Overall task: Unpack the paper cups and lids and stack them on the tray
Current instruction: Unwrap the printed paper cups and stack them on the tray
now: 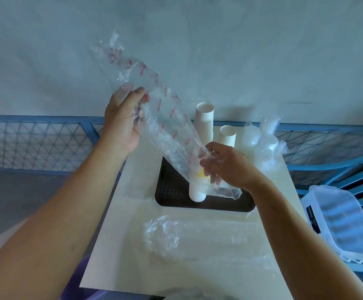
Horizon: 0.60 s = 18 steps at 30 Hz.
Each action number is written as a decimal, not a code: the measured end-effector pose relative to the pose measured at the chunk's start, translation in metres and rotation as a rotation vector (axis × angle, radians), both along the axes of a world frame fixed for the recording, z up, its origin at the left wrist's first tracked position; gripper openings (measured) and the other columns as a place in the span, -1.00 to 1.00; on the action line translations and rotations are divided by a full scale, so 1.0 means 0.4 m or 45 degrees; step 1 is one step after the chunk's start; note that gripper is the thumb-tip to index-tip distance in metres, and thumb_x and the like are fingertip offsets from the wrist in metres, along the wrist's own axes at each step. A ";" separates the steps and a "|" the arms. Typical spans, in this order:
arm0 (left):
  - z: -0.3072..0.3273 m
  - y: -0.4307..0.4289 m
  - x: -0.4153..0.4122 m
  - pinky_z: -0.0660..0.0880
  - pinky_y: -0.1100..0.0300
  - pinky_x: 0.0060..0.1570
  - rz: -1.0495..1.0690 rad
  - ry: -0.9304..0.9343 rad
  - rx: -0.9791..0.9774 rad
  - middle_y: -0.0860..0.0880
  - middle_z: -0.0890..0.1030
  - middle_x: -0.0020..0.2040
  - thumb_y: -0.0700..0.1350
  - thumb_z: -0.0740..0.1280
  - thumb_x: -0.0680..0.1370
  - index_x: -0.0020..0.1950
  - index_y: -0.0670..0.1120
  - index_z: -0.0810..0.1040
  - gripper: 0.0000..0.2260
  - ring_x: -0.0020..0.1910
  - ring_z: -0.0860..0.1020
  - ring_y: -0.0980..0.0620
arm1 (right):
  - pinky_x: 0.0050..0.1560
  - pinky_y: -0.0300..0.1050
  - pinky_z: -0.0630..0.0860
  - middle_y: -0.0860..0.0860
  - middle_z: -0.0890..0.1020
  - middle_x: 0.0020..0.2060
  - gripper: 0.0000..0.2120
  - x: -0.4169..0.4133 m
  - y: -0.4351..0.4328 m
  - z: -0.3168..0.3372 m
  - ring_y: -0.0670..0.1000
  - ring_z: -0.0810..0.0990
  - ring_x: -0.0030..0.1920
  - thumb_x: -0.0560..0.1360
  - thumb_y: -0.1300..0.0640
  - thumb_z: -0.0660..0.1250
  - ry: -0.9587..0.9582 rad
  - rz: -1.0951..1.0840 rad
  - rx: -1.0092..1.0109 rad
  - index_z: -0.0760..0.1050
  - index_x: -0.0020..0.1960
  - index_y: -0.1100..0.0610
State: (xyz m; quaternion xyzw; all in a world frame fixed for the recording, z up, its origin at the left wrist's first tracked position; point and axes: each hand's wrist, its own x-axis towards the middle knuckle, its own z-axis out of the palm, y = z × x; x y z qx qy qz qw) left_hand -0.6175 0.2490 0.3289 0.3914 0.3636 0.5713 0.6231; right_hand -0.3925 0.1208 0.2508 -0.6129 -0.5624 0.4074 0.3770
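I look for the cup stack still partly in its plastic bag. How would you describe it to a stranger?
On the pale table lies a dark tray. A cup stack touches its near part, tilted, upper end inside the clear red-printed bag held by the left hand and right hand. The two other stacks stand bare farther back.

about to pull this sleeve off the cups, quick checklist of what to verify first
1. Left hand grips the plastic sleeve high up: ok.
2. Right hand pinches the sleeve's lower end: ok.
3. Cup stack pokes out over the tray: ok.
4. Stack free of the sleeve: not ok, partly inside.
5. Stack's end resting on the tray: cannot tell.
6. Lids unpacked: not ok, bagged behind the tray.
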 end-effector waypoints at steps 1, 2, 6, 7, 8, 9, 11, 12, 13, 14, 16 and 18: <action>-0.022 -0.003 -0.014 0.37 0.33 -0.34 0.005 0.043 -0.007 0.10 0.66 -0.13 -0.05 0.50 0.56 0.43 -0.01 0.48 -0.54 -0.25 0.54 0.20 | -0.27 0.13 0.60 0.18 0.67 -0.27 -0.88 0.005 -0.012 -0.018 0.18 0.60 -0.34 0.58 0.27 0.43 -0.002 -0.016 -0.044 0.53 0.10 0.20; -0.048 -0.006 -0.031 0.37 0.32 -0.34 0.001 0.074 -0.005 0.12 0.63 -0.12 -0.01 0.51 0.56 0.47 0.01 0.47 -0.50 -0.24 0.54 0.20 | -0.28 0.00 0.58 0.11 0.66 -0.30 -0.87 0.011 -0.026 -0.038 0.13 0.58 -0.33 0.57 0.22 0.46 -0.029 -0.023 -0.086 0.55 0.08 0.18; -0.175 -0.029 -0.103 0.44 0.21 -0.20 0.075 0.213 0.074 0.16 0.66 -0.07 -0.08 0.51 0.53 0.30 0.13 0.53 -0.62 -0.15 0.54 0.10 | -0.24 -0.29 0.46 -0.22 0.58 -0.32 -0.86 0.060 -0.085 -0.137 -0.12 0.50 -0.29 0.53 0.05 0.52 -0.234 0.018 -0.250 0.57 -0.07 0.01; -0.212 -0.041 -0.116 0.46 0.14 -0.18 0.129 0.349 0.101 0.18 0.65 -0.12 -0.12 0.51 0.53 0.29 0.16 0.53 -0.62 -0.17 0.55 0.07 | -0.21 -0.26 0.44 -0.19 0.57 -0.27 -0.84 0.075 -0.100 -0.166 -0.11 0.48 -0.26 0.53 0.06 0.52 -0.235 0.019 -0.310 0.56 -0.05 0.08; -0.253 -0.054 -0.127 0.50 0.11 -0.16 0.180 0.477 0.101 0.19 0.65 -0.08 -0.15 0.50 0.55 0.37 0.17 0.49 -0.54 -0.16 0.58 0.08 | -0.21 -0.22 0.42 -0.13 0.54 -0.25 -0.80 0.092 -0.115 -0.198 -0.10 0.46 -0.25 0.53 0.08 0.51 -0.228 0.014 -0.364 0.54 -0.03 0.17; -0.295 -0.073 -0.137 0.56 0.12 -0.12 0.218 0.577 0.075 0.17 0.66 0.01 -0.18 0.50 0.56 0.49 0.20 0.40 -0.42 -0.13 0.62 0.12 | -0.24 -0.20 0.41 -0.09 0.53 -0.26 -0.80 0.105 -0.130 -0.226 -0.09 0.45 -0.26 0.53 0.12 0.49 -0.246 0.003 -0.414 0.53 -0.02 0.22; -0.386 -0.113 -0.159 0.62 0.13 0.03 0.240 0.749 0.056 0.04 0.63 0.26 -0.22 0.48 0.57 0.62 0.27 0.20 -0.23 -0.01 0.65 0.15 | -0.26 -0.22 0.42 -0.10 0.58 -0.26 -0.91 0.128 -0.162 -0.279 -0.10 0.51 -0.27 0.51 0.16 0.45 -0.371 0.012 -0.495 0.55 -0.03 0.13; -0.430 -0.130 -0.167 0.62 0.10 0.08 0.223 0.851 0.071 0.04 0.56 0.37 -0.24 0.46 0.56 0.62 0.30 0.18 -0.20 0.09 0.65 0.10 | -0.24 -0.24 0.44 -0.11 0.62 -0.22 -0.92 0.138 -0.178 -0.305 -0.12 0.56 -0.25 0.52 0.16 0.44 -0.425 0.027 -0.527 0.57 -0.01 0.06; -0.470 -0.147 -0.174 0.61 0.09 0.08 0.188 0.955 0.065 0.08 0.52 0.39 -0.26 0.44 0.56 0.59 0.32 0.22 -0.23 0.12 0.65 0.03 | -0.20 -0.26 0.48 -0.11 0.64 -0.17 -0.91 0.150 -0.193 -0.330 -0.12 0.60 -0.19 0.53 0.16 0.43 -0.468 0.033 -0.551 0.57 0.01 0.02; -0.505 -0.163 -0.177 0.60 0.12 0.02 0.140 1.042 0.039 0.14 0.54 0.32 -0.26 0.42 0.56 0.54 0.31 0.32 -0.31 0.07 0.66 -0.03 | -0.16 -0.25 0.51 -0.09 0.66 -0.13 -0.91 0.162 -0.207 -0.357 -0.09 0.64 -0.15 0.56 0.15 0.42 -0.494 0.020 -0.574 0.58 0.04 0.01; -0.572 -0.197 -0.179 0.57 0.20 -0.05 0.076 1.182 -0.021 0.18 0.58 0.16 -0.21 0.41 0.57 0.38 0.21 0.51 -0.54 0.00 0.68 -0.05 | -0.10 -0.17 0.58 -0.05 0.71 -0.13 -0.91 0.189 -0.233 -0.395 -0.02 0.70 -0.15 0.60 0.12 0.39 -0.497 -0.060 -0.626 0.61 0.10 0.06; -0.630 -0.229 -0.182 0.53 0.30 -0.07 0.067 1.239 -0.046 0.14 0.62 0.11 -0.17 0.45 0.57 0.25 0.09 0.57 -0.71 0.02 0.68 -0.04 | -0.13 -0.13 0.62 0.00 0.73 -0.18 -0.89 0.215 -0.253 -0.415 0.03 0.73 -0.24 0.63 0.08 0.37 -0.510 -0.120 -0.664 0.64 0.09 0.07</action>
